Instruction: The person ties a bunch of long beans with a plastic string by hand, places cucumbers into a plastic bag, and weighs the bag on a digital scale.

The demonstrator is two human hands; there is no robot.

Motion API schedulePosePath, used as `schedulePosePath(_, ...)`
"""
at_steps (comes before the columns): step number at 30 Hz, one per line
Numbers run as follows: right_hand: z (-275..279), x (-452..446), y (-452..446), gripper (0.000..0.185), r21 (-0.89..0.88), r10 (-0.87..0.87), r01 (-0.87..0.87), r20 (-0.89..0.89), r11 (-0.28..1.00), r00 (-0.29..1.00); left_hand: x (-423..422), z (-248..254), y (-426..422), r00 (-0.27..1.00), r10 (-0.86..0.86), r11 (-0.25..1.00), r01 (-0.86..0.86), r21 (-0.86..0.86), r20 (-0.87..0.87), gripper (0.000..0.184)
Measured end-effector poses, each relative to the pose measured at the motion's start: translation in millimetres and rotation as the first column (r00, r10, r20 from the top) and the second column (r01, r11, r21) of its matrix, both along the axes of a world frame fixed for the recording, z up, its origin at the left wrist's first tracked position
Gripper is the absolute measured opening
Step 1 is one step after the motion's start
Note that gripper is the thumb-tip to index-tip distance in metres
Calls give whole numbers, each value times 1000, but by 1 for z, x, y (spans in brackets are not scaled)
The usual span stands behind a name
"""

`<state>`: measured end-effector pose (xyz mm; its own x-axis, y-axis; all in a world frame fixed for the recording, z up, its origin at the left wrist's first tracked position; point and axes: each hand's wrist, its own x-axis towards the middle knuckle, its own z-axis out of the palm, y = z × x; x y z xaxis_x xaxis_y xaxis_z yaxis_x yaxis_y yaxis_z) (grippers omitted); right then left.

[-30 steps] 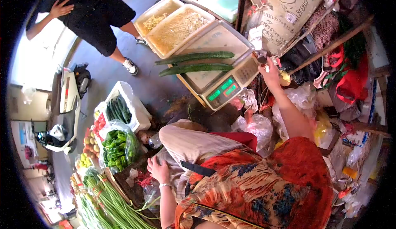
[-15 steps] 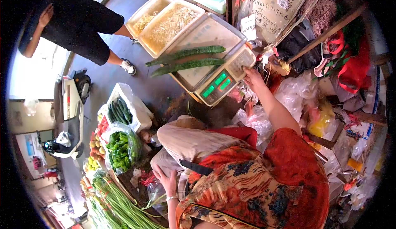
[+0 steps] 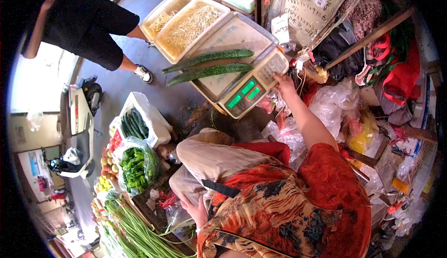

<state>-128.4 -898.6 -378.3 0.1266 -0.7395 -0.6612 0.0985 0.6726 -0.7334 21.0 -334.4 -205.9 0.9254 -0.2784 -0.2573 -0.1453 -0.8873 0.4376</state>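
Observation:
Two long green cucumbers (image 3: 212, 67) lie side by side on the metal pan of a weighing scale (image 3: 242, 32). Green digits glow on the scale's display (image 3: 243, 93). My right hand (image 3: 282, 83) reaches to the keypad (image 3: 274, 68) with a fingertip on its lower edge; it holds nothing, and the other fingers are partly hidden. Down on my trousered leg (image 3: 186, 181) rests my left hand (image 3: 195, 210), its fingers stretched out and nothing in them.
Tubs of bean sprouts (image 3: 191, 27) stand behind the scale. At left are a white box of cucumbers (image 3: 135, 124), green peppers (image 3: 134, 167) in plastic and long beans (image 3: 139, 225). Plastic bags (image 3: 333, 100) crowd the right. A person in black shorts (image 3: 102, 48) stands beyond.
My left hand has slid slightly down along my leg, toward my body. The standing person's arm has shifted upward. My right hand stays at the keypad, and the cucumbers have not moved on the pan.

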Motion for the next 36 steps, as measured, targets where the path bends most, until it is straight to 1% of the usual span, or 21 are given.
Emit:
schedulePosePath(2,5,-1,5,30,-18,17,-16,17,1000,1000,1,0,-1,1000,3,1000,-3,16,7,88)
schedulePosePath(4,7,-4,9,29,-45,-1,6,111,999,994,0,-1,0,1000,1,1000,-1,15,19,87)
schedulePosePath(5,7,-6,11,29,-45,0,5,111,999,994,0,-2,0,1000,-2,1000,2,16,30,87)
schedulePosePath(7,10,-10,13,29,-70,74,-63,175,996,982,2,-8,7,999,-28,1000,28,1,43,87)
schedulePosePath(8,10,-10,13,29,-71,76,-65,175,995,982,2,-10,9,997,-54,998,55,-12,57,87)
schedulePosePath(10,12,-10,14,32,-20,73,-70,187,997,980,1,-7,6,998,-43,999,44,-14,55,87)
schedulePosePath(13,20,-7,18,32,-20,52,-49,198,999,979,2,-10,9,997,-53,999,53,-10,62,87)
schedulePosePath(15,16,-10,18,32,-17,70,-68,206,998,976,2,-9,8,995,-70,998,70,-5,68,87)
schedulePosePath(17,12,-12,18,31,-14,88,-87,214,996,973,0,-3,2,999,2,1000,-2,-16,40,87)
schedulePosePath(20,13,-11,19,31,-23,82,-79,214,997,973,0,-4,3,999,15,1000,-15,-28,30,87)
schedulePosePath(26,8,-12,19,32,-33,88,-83,235,996,968,0,-5,4,999,12,1000,-11,-27,38,87)
schedulePosePath(31,18,-11,21,32,-4,112,-113,189,994,976,0,-2,1,999,25,1000,-25,-8,29,87)
schedulePosePath(36,20,-12,24,30,-8,124,-124,183,992,975,-1,-2,0,999,18,1000,-18,-8,34,87)
